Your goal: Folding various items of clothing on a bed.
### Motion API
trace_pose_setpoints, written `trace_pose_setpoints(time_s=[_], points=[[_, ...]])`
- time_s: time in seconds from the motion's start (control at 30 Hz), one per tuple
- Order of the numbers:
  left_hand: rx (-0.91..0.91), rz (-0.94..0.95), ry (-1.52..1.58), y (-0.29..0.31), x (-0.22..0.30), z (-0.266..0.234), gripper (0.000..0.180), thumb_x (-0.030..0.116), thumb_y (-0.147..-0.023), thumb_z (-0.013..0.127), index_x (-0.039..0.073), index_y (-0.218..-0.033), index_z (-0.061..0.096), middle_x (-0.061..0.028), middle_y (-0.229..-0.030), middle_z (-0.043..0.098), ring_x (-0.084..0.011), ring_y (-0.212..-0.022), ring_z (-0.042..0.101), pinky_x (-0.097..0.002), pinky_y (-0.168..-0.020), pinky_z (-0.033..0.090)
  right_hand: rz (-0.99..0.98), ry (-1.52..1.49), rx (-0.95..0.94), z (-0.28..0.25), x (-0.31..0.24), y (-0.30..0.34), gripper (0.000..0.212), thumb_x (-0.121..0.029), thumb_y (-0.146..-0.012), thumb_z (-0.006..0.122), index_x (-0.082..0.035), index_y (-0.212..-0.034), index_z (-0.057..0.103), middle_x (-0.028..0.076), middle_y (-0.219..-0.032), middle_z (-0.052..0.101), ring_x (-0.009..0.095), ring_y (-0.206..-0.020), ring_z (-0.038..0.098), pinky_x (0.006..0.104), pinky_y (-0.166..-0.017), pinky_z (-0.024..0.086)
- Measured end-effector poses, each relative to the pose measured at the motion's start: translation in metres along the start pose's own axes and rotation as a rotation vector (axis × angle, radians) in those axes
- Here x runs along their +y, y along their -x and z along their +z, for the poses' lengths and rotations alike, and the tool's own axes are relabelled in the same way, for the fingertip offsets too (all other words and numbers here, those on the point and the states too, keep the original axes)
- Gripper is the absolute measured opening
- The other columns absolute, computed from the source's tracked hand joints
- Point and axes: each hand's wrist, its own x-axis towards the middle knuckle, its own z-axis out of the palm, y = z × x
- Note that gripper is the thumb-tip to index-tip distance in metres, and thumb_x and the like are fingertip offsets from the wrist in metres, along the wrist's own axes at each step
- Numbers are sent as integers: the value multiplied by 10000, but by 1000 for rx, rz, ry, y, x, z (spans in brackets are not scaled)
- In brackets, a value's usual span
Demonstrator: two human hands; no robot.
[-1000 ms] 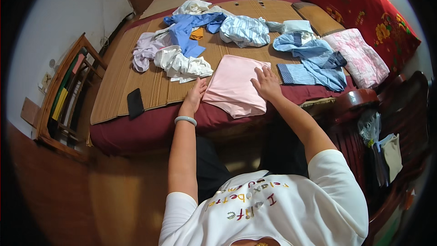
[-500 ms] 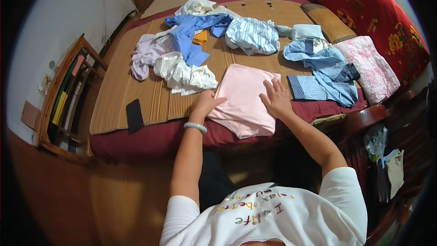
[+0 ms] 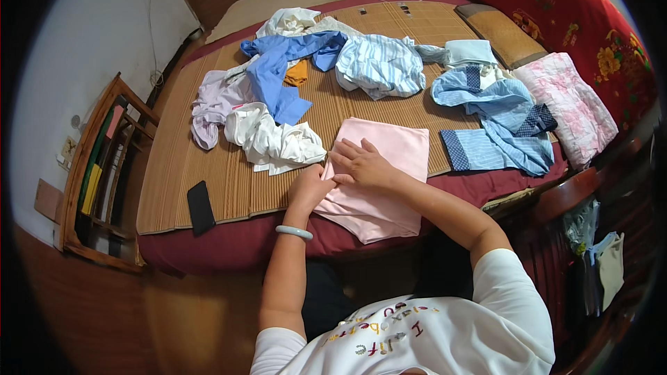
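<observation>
A folded pale pink garment lies at the centre of the frame, on the near edge of the bed, partly over the bamboo mat and partly over the dark red sheet. The left hand, with a pale bangle on its wrist, is at the garment's left edge, its grip pinching the cloth there between thumb and curled fingers. The right hand reaches across the garment, its grip spread and laid palm down near that same edge, the two thumbs close together. Just beyond the left hand, left of centre, is a crumpled white garment; a black phone lies on the mat at the lower left. Toward the upper left, a lilac garment lies beside a blue garment, with an orange cloth next to the latter. A bundled white-and-blue striped garment sits at upper centre. Right of the pink one and apart from it, a light blue garment with dark patterned ends is spread out, next to a folded pink-and-white cloth. Red floral bedding fills the upper right, beyond a brown pillow.
</observation>
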Motion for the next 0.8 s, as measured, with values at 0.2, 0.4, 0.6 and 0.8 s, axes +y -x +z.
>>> trace_pose_setpoints(time_s=[0.2,0.4,0.6,0.8], points=[[1,39,1,1,-2,-2,524,507,-742,737,3,-852,647,-217,-837,664,-381,-788,645,-459,-680,480,210,71,-92,-7,54,-14,706,-567,-973,349,-99,-1502,332,149,-1568,287,293,-1451,267,499,-1179,172],[-1,77,75,-3,-3,2,536,511,-749,726,-4,-878,654,-231,-872,668,-384,-817,649,-461,-712,485,537,102,-25,-28,94,6,632,-517,-944,458,-63,-1384,477,159,-1459,427,316,-1369,387,585,-1122,232],[36,52,15,2,-4,0,528,504,-775,693,-12,-880,648,-239,-889,661,-406,-843,633,-476,-732,480,212,64,136,-18,24,29,542,-431,-935,523,-64,-1334,525,182,-1411,451,326,-1337,418,594,-1110,247],[63,105,27,4,-9,7,514,487,-787,693,-17,-876,646,-240,-882,659,-406,-836,631,-481,-720,477,-14,64,111,-8,-2,64,580,-448,-930,524,-75,-1375,507,184,-1442,456,308,-1360,407,520,-1140,240]])
